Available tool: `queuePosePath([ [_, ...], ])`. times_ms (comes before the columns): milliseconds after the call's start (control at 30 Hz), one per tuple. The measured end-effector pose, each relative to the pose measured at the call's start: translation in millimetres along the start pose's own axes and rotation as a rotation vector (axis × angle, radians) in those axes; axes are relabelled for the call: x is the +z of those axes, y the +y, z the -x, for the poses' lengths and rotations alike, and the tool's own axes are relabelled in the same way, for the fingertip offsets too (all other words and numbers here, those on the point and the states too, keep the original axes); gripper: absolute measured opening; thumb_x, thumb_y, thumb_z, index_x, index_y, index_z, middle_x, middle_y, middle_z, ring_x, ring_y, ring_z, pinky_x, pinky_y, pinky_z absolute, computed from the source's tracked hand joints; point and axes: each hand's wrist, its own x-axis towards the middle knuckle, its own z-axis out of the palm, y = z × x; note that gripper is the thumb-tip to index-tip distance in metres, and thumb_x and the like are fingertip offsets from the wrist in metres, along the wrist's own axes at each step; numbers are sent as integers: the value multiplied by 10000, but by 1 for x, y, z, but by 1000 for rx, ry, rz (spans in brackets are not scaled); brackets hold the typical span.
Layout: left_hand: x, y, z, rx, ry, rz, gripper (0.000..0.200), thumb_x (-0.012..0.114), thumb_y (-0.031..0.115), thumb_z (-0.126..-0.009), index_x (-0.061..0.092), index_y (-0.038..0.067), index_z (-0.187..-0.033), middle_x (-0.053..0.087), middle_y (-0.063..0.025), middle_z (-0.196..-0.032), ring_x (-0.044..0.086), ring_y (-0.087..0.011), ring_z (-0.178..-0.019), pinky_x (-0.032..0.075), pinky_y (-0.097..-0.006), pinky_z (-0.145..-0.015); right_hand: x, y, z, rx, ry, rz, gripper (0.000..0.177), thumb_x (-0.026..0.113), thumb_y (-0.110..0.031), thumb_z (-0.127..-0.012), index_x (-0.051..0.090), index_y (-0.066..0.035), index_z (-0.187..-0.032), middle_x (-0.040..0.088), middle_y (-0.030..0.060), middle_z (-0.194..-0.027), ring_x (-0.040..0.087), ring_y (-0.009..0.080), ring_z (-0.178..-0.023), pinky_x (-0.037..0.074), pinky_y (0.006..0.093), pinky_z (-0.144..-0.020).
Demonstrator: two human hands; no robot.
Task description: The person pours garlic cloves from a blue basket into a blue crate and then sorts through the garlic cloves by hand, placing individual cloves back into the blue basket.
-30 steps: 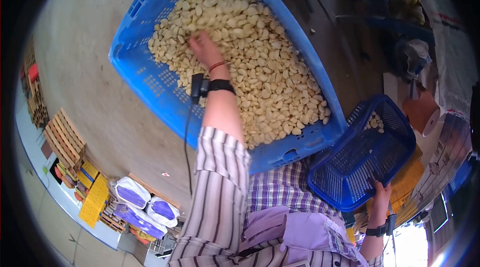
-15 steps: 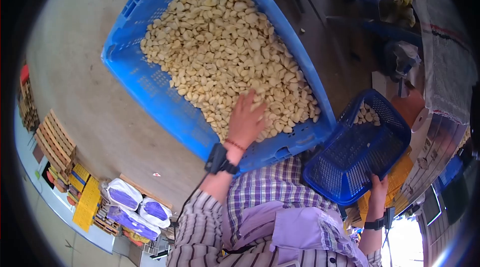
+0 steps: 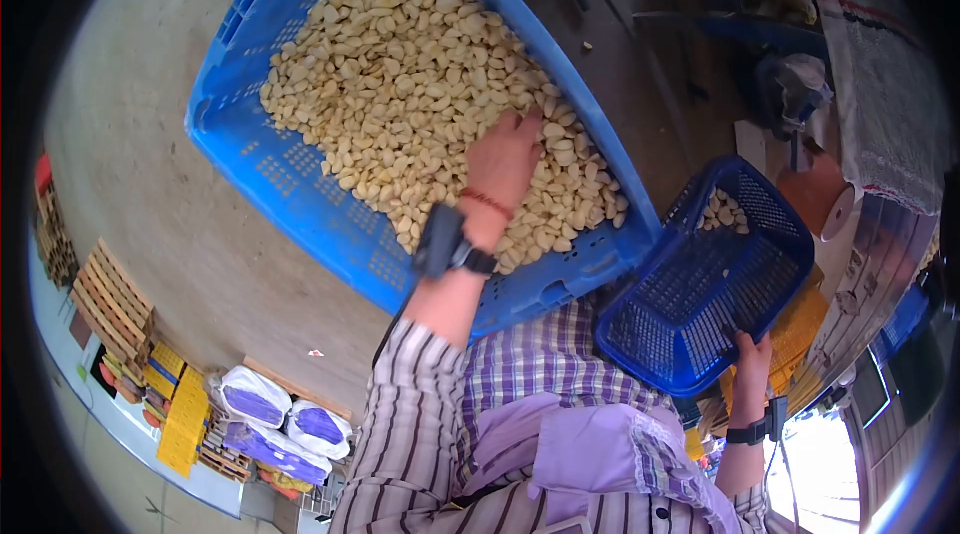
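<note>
A large blue plastic crate (image 3: 300, 224) holds a heap of pale peeled garlic cloves (image 3: 400, 64). My left hand (image 3: 503, 162) rests on the cloves toward the crate's right side, fingers apart and bent down into the heap, their tips partly hidden. A dark blue mesh basket (image 3: 670, 334) sits tilted beside the crate's near right corner. It has a small group of cloves (image 3: 724, 213) at its far end and a few loose bits on its floor. My right hand (image 3: 752, 359) is closed on the basket's near right rim.
Yellow crates (image 3: 790, 344) stand under and beside the basket. An orange-brown round object (image 3: 818, 202) and a grey woven sack (image 3: 885, 94) are to the right. Wooden pallets (image 3: 112, 299) and white-and-purple bags (image 3: 255, 396) lie at the lower left, on the floor.
My left hand has moved up and slightly right over the cloves, its spread fingers now bent down into them. My right hand keeps holding the basket. The view has shifted slightly.
</note>
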Motion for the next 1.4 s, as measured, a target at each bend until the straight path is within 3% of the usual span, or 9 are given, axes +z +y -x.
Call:
queuePosePath([
  [167,11,-31,-5,102,-46,128,272,639,172,-844,628,107,-1108,629,-116,-958,659,-259,-777,521,-341,-608,-2,1,2,36,-6,14,438,494,-118,-894,491,3,-1315,586,149,-1261,555,248,-1141,375,352,-1046],
  [233,-15,-45,-3,-383,-187,975,213,608,158,-878,638,77,-1073,628,-64,-889,642,-163,-713,494,-270,-587,-1,10,-3,-9,-6,-44,431,492,-89,-892,485,11,-1312,587,151,-1254,567,237,-1121,399,345,-1028],
  [333,-42,-59,13,-420,80,1449,204,594,153,-895,641,56,-1069,628,-15,-850,596,-87,-656,468,-221,-570,0,9,-4,19,-33,-83,418,488,-67,-893,489,15,-1303,589,147,-1247,577,226,-1101,420,331,-1006],
  [567,-37,-16,43,-617,-136,1073,235,623,202,-905,647,34,-1067,650,-14,-787,594,-81,-661,456,-222,-565,0,16,-5,35,-58,-130,409,488,-69,-896,491,13,-1297,598,134,-1228,580,216,-1081,419,327,-1002],
  [700,39,-4,89,-50,-169,312,294,612,190,-880,612,57,-1142,671,-164,-848,655,-294,-708,520,-366,-614,0,16,-5,29,-32,-92,386,489,-74,-898,510,-3,-1277,612,124,-1204,591,213,-1061,440,325,-970],
  [967,-12,0,110,-23,-819,299,264,584,291,-886,654,81,-1030,670,-178,-881,631,-377,-847,501,-452,-750,6,7,0,15,7,-28,374,499,-89,-897,528,-38,-1267,623,112,-1192,600,207,-1043,452,301,-926],
  [1200,-21,-105,90,-408,214,299,296,518,-27,-852,595,26,-1133,588,-213,-1164,586,-382,-1037,490,-422,-882,-1,14,-3,14,-60,-8,443,488,-216,-933,477,-42,-1341,570,146,-1299,529,287,-1193,352,404,-1064],
  [1333,-36,-147,52,-327,485,9,266,519,-3,-882,595,11,-1136,580,-213,-1172,579,-350,-1057,493,-400,-892,3,11,-4,4,-33,-52,429,504,-195,-923,495,-28,-1318,582,144,-1279,542,274,-1168,363,393,-1052],
  [1400,-44,-154,29,-394,594,325,253,538,38,-905,588,-9,-1148,624,-192,-1075,628,-317,-936,523,-349,-812,-3,16,-6,6,-40,-48,428,507,-192,-920,498,-25,-1314,584,145,-1276,544,273,-1165,365,390,-1050],
])
